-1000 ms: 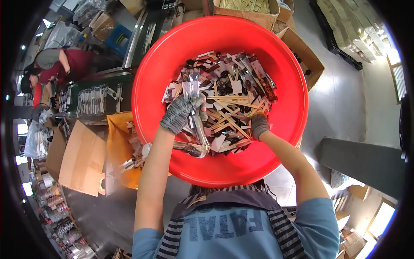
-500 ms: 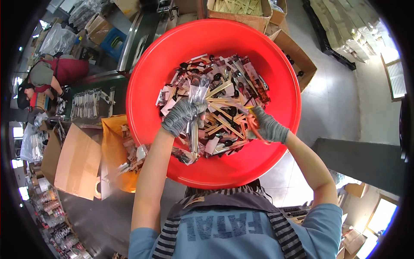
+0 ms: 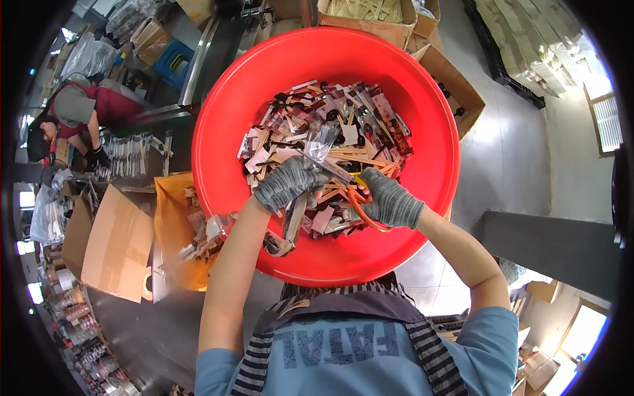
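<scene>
A big red basin (image 3: 426,165) holds a heap of wrapped cutlery packets (image 3: 360,125), wooden sticks and paper pieces. My left hand (image 3: 285,183), in a grey knit glove, grips a long clear plastic packet (image 3: 321,140) that sticks up above the fist and hangs below it. My right hand (image 3: 391,199), also gloved in grey, holds orange-handled scissors (image 3: 356,206). Their blades point left and reach the packet just beside my left fingers. Both hands are over the middle of the basin.
An orange bin (image 3: 170,218) with loose packets stands left of the basin, beside a flat cardboard box (image 3: 112,244). Another person (image 3: 79,109) bends over a bench at far left. Open cardboard boxes (image 3: 370,18) sit behind the basin, and a grey floor (image 3: 522,152) lies to the right.
My right hand has come up off the heap and toward my left hand, bringing the scissors to the packet. My left hand has kept hold of the clear packet.
</scene>
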A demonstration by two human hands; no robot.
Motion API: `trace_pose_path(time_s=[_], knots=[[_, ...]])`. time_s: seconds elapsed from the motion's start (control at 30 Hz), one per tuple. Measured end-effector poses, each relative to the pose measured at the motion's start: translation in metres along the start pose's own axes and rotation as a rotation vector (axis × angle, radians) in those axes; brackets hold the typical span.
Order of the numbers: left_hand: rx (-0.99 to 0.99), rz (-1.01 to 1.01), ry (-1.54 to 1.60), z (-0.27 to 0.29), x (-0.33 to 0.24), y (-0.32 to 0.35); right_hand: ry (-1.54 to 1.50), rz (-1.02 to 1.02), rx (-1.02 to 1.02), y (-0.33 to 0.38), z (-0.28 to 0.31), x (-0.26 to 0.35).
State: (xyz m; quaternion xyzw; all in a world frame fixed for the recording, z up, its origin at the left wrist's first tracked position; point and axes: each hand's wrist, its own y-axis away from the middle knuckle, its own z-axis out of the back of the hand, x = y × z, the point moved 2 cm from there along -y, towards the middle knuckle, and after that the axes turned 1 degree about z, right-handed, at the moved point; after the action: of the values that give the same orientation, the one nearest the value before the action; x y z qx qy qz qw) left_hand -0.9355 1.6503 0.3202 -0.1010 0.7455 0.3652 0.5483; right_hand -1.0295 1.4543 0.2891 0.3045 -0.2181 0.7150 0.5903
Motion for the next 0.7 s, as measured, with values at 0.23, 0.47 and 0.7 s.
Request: trace_pose_path(time_s=[0.23, 0.47, 0.7], knots=[[-0.053, 0.075, 0.142, 0.017, 0.016, 0.008, -0.032, -0.278, 0.129, -0.001, -0.012, -0.034], [-0.153, 0.085, 0.397, 0.023, -0.004, 0.008, 0.338, -0.156, 0.330, 0.013, -0.064, -0.047], [-0.234, -0.109, 0.418, 0.007, -0.009, 0.001, -1.177, -0.293, 0.274, -0.018, -0.093, 0.066]])
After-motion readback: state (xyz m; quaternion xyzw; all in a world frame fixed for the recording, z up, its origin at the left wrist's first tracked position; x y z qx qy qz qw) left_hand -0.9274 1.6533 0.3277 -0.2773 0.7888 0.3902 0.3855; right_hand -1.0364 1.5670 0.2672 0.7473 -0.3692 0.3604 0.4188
